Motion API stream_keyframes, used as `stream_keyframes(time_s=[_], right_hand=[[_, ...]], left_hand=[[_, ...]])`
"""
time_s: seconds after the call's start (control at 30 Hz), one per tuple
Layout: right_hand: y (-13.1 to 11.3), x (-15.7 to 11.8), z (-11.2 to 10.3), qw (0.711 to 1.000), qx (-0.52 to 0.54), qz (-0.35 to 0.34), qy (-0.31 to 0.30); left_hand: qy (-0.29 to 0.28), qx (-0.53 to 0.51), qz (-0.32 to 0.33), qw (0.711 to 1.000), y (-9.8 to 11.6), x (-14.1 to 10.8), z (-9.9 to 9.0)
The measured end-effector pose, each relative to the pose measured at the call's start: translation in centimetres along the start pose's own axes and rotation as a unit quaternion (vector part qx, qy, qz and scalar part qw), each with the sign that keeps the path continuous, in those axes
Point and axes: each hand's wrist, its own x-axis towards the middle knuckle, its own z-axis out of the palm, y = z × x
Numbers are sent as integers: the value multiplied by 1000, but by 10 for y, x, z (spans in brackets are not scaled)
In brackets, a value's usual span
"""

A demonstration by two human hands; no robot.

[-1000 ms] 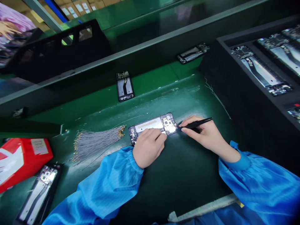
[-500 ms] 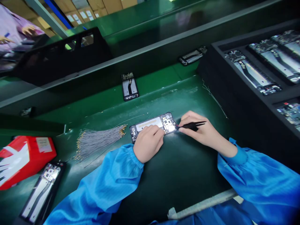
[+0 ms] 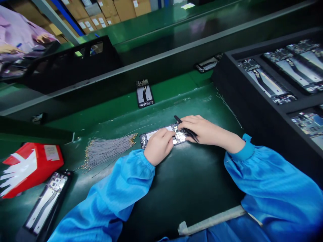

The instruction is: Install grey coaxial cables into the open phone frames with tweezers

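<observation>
An opened phone (image 3: pixel 180 135) lies crosswise on the green mat, its circuit board at the right end. My left hand (image 3: pixel 159 145) is closed over its middle, fingers curled onto the frame and hiding part of it. Black tweezers (image 3: pixel 186 128) are tucked in my right hand (image 3: pixel 199 129) and slant across its fingers. That hand's fingertips touch the board end of the phone. Left of the phone lies a bundle of thin grey cables (image 3: pixel 108 151) with gold-coloured ends, one strand stretching loose above it.
A black tray (image 3: pixel 254 117) of opened phones stands at right. Another opened phone (image 3: pixel 145 94) lies farther back. A red and white packet (image 3: pixel 32 168) and one more phone (image 3: pixel 46 203) are at left. A person in pink (image 3: pixel 20 30) sits across the bench, beyond a dark bin (image 3: pixel 73 67).
My right hand has moved left from the phone's right end onto its board, and the tweezers have swung to point up and left. My left hand stays on the phone.
</observation>
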Motion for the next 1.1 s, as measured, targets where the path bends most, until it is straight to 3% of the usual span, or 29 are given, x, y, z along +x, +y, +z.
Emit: stream_keyframes(time_s=[0.13, 0.37, 0.63, 0.93, 1.1], right_hand=[[-6, 1, -1, 1000, -22, 8, 6], [-1, 0, 2, 1000, 24, 0, 15], [2, 1, 0, 1000, 29, 8, -2], [-10, 18, -7, 996, -7, 56, -66], [-10, 17, -7, 995, -4, 60, -73]], left_hand=[[-17, -7, 10, 1000, 0, -2, -1], [-102, -61, 62, 991, 4, -8, -7], [-120, -48, 62, 990, 6, -9, -7], [-138, -28, 41, 989, 13, -7, -8], [-120, -6, 81, 989, 4, -9, -9]])
